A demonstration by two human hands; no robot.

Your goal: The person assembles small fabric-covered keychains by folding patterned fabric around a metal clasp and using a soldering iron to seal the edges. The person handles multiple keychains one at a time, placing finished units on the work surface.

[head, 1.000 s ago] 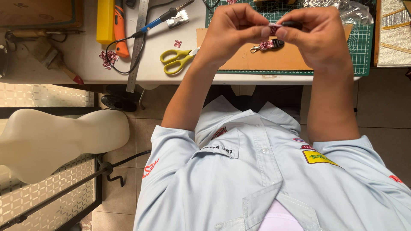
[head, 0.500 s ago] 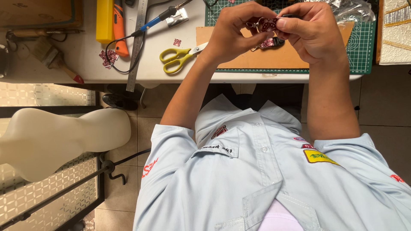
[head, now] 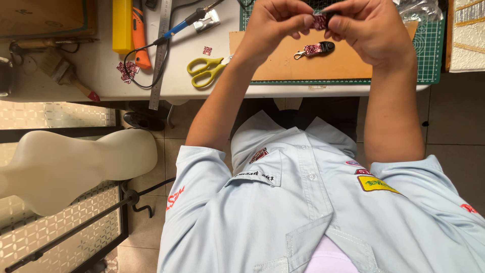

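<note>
Both hands are raised over the table's near edge and pinch one small red patterned piece with a black end (head: 322, 20) between their fingertips. My left hand (head: 275, 23) grips its left side, my right hand (head: 371, 30) its right side. Just below the hands a second small red patterned keychain with a black end and a metal clasp (head: 314, 49) lies on a brown leather sheet (head: 303, 65). That sheet rests on a green cutting mat (head: 429, 55).
Yellow scissors (head: 206, 71) lie left of the brown sheet. Further left are a steel ruler (head: 160, 55), a blue-handled iron with a black cord (head: 182, 24), an orange knife (head: 139, 35), a yellow block (head: 122, 25), red scraps (head: 126, 69) and a brush (head: 65, 73). A cream mannequin torso (head: 65, 167) stands at lower left.
Both hands have moved slightly up and away while working the small red piece between the fingertips. The keychain on the brown sheet is more exposed below them.
</note>
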